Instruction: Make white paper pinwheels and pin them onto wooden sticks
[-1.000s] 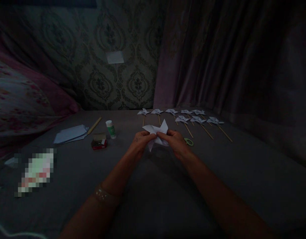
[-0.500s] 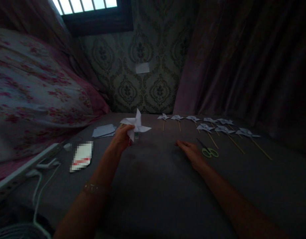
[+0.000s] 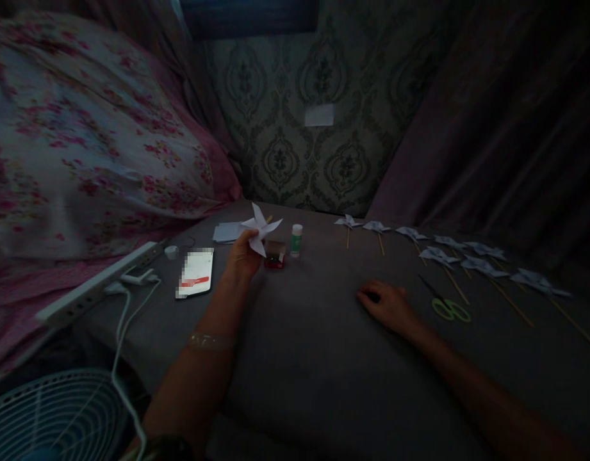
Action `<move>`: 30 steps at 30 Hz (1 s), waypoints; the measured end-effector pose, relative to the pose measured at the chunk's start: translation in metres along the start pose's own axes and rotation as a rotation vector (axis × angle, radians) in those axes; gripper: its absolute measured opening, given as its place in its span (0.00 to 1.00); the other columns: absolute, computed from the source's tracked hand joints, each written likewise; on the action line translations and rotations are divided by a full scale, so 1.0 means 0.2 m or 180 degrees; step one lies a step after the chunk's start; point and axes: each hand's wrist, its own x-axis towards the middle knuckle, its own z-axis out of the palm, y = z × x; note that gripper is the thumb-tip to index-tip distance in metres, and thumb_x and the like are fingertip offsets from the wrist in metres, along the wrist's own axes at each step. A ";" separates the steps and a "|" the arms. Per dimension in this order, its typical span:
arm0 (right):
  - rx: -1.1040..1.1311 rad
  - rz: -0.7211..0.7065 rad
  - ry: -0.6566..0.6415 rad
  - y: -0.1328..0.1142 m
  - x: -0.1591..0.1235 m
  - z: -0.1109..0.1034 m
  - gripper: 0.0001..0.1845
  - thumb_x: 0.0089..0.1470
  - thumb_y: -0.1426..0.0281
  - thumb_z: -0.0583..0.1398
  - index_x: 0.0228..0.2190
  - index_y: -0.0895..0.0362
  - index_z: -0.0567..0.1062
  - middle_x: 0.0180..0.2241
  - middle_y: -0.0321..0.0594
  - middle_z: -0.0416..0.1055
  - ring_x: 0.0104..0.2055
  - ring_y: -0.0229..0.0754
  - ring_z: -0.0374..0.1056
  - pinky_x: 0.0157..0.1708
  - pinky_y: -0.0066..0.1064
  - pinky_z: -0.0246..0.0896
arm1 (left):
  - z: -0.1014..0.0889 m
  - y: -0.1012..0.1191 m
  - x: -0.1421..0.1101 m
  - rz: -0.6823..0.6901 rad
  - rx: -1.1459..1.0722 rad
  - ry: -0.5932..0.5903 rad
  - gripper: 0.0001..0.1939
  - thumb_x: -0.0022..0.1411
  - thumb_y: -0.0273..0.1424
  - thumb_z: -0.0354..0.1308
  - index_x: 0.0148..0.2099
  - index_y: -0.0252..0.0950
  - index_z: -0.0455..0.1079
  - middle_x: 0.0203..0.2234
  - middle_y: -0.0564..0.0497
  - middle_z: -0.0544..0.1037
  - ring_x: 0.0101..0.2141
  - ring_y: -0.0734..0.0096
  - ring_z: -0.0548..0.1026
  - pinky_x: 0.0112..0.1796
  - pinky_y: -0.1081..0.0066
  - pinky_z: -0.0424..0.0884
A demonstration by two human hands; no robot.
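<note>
My left hand (image 3: 246,256) is closed on a white paper pinwheel (image 3: 262,225) and holds it up over the table; a bit of light wooden stick shows behind its blades. Just beyond that hand stand a glue stick (image 3: 296,242) with a white cap and a small red box (image 3: 274,261) with dark contents. Low over the grey cloth, my right hand (image 3: 385,304) has thumb and forefinger curled together; whatever may be between them is too small or dark to see. Nearest to it lie scissors (image 3: 449,310) with green handles.
Several finished pinwheels (image 3: 484,266) on sticks lie along the right and back. White paper sheets (image 3: 226,232), a phone (image 3: 196,272) and a power strip (image 3: 100,282) with cables are on the left. A fan (image 3: 59,410) stands at the lower left.
My view has turned down and to the left. The pinwheel has tilted in my left hand, uncovering the glue stick and red box. My right hand's fingers have curled inward.
</note>
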 end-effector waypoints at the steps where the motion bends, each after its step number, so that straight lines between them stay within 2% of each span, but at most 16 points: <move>1: -0.0122 -0.0023 -0.0128 -0.03 0.03 -0.02 0.12 0.51 0.65 0.55 0.26 0.54 0.78 0.34 0.44 0.77 0.38 0.50 0.70 0.42 0.44 0.54 | -0.01 0.00 0.00 -0.0019 -0.0050 0.0031 0.14 0.44 0.18 0.56 0.35 0.36 0.68 0.23 0.53 0.75 0.23 0.73 0.72 0.27 0.75 0.70; 5: -0.0323 -0.0297 -0.0481 -0.21 0.15 -0.04 0.10 0.50 0.66 0.58 0.22 0.52 0.78 0.28 0.43 0.77 0.33 0.48 0.69 0.44 0.45 0.51 | -0.04 0.02 0.01 -0.0053 -0.0185 0.0151 0.16 0.42 0.18 0.56 0.36 0.37 0.68 0.23 0.54 0.75 0.24 0.72 0.72 0.26 0.74 0.69; 10: -0.0036 -0.0742 -0.0568 -0.51 0.30 0.02 0.11 0.53 0.68 0.56 0.32 0.50 0.80 0.35 0.41 0.78 0.38 0.47 0.70 0.45 0.41 0.52 | -0.05 0.04 0.00 -0.0183 -0.0335 0.0356 0.12 0.44 0.17 0.55 0.32 0.36 0.67 0.22 0.55 0.73 0.21 0.79 0.69 0.25 0.78 0.67; 14: -0.0022 -0.0907 -0.0591 -0.68 0.44 0.09 0.14 0.54 0.70 0.55 0.36 0.52 0.80 0.37 0.42 0.78 0.40 0.48 0.71 0.42 0.38 0.55 | -0.07 0.04 0.01 -0.0229 -0.0294 0.0531 0.10 0.45 0.18 0.54 0.30 0.37 0.65 0.21 0.57 0.72 0.19 0.81 0.67 0.23 0.80 0.65; 20: -0.0203 -0.0992 -0.0469 -0.80 0.59 0.17 0.14 0.54 0.73 0.56 0.39 0.53 0.79 0.41 0.44 0.77 0.45 0.47 0.69 0.44 0.35 0.56 | -0.10 0.05 0.03 -0.0220 -0.0404 0.0635 0.11 0.44 0.17 0.54 0.31 0.36 0.66 0.21 0.57 0.72 0.19 0.81 0.67 0.22 0.80 0.65; 24: -0.0509 -0.1076 -0.0653 -0.86 0.62 0.21 0.15 0.55 0.73 0.54 0.41 0.56 0.78 0.42 0.51 0.75 0.46 0.51 0.69 0.44 0.37 0.58 | -0.09 0.05 0.03 -0.0294 -0.0540 0.0695 0.09 0.47 0.17 0.53 0.29 0.36 0.66 0.19 0.56 0.72 0.18 0.80 0.67 0.20 0.81 0.64; 30: -0.1312 -0.1218 -0.0994 -0.92 0.63 0.23 0.17 0.57 0.74 0.51 0.43 0.59 0.76 0.44 0.53 0.74 0.48 0.50 0.69 0.45 0.36 0.59 | -0.11 0.03 0.04 -0.0245 -0.0627 0.0489 0.10 0.46 0.17 0.54 0.31 0.34 0.68 0.20 0.54 0.74 0.19 0.77 0.70 0.21 0.79 0.67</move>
